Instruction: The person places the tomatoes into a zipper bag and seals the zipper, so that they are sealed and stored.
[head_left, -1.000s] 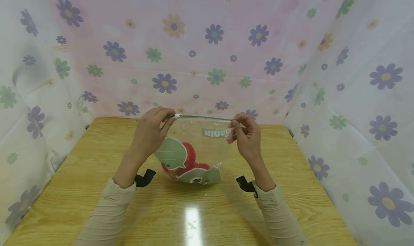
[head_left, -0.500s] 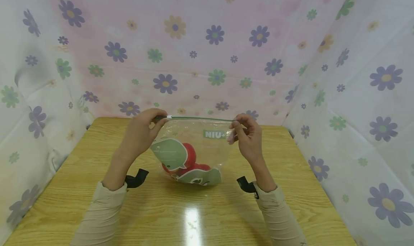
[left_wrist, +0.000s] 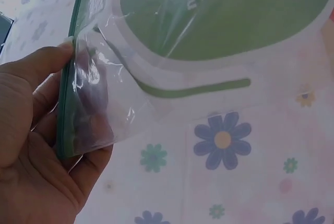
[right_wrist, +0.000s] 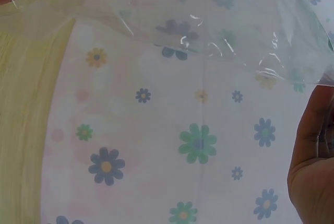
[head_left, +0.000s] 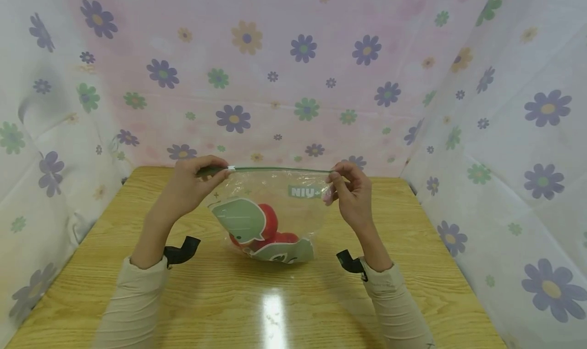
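Observation:
A clear zip bag (head_left: pixel 238 217) with green printing hangs between my two hands, its bottom at the wooden table. Red rounded items (head_left: pixel 270 224) show through its lower part; their kind is unclear. Along the top runs a green zip edge (head_left: pixel 284 169) with a small white slider (head_left: pixel 231 168). My left hand (head_left: pixel 185 186) pinches the zip edge at the slider, near the bag's left end. In the left wrist view, the thumb and fingers of the left hand (left_wrist: pixel 36 114) lie on both sides of the green edge. My right hand (head_left: pixel 353 196) pinches the top right corner.
The wooden table (head_left: pixel 293 308) spreads under the bag and forearms. Flower-printed cloth (head_left: pixel 284 74) stands behind and at both sides. A black wrist mount (head_left: pixel 183 252) juts from the left sleeve, another mount (head_left: pixel 349 262) from the right.
My left hand has moved left along the top of the bag, and the white slider has moved left with it. The right hand has stayed almost still at its corner.

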### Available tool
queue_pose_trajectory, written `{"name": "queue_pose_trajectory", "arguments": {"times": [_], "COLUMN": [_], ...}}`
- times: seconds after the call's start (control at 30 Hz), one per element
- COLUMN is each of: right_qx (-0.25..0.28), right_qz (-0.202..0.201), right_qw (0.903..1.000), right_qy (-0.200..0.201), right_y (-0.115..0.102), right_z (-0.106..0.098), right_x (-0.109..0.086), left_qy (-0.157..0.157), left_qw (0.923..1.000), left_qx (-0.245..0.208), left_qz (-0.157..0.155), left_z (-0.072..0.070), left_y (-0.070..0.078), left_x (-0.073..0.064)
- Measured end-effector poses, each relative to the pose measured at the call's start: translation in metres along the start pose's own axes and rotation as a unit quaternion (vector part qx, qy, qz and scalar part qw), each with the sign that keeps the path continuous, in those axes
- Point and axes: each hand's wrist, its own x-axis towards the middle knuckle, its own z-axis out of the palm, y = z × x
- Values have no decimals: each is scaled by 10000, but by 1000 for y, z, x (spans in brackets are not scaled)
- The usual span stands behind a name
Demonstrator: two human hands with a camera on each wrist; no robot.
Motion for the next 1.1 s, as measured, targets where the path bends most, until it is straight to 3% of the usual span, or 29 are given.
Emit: {"name": "queue_pose_trajectory", "arguments": {"times": [0.2,0.33,0.5,0.8,0.97,1.1], "right_qx": [106,74,44,132,203,190], "right_qz": [-109,-130,-298,-444,-393,-309], "right_qw": [9999,9999,9995,9989,9989,9991], "right_qy": [-82,-68,-7,43,146,210], "right_y": [2,1,3,6,10,12], "right_z": [0,1,1,0,-2,-3], "right_x": [0,0,0,1,0,-1], "left_qy": [-11,210,544,879,1296,1844], "left_qw": [9928,9783,9611,9288,9090,8951], "left_qx": [-1167,-2008,-2685,-3574,-3920,-4016], "left_qz": [-266,-458,-339,-424,-567,-593], "left_z": [-2,1,6,7,10,15], "left_y": [-5,-10,-17,-26,-29,-30], "left_x": [-3,-4,-3,-10,-14,-15]}}
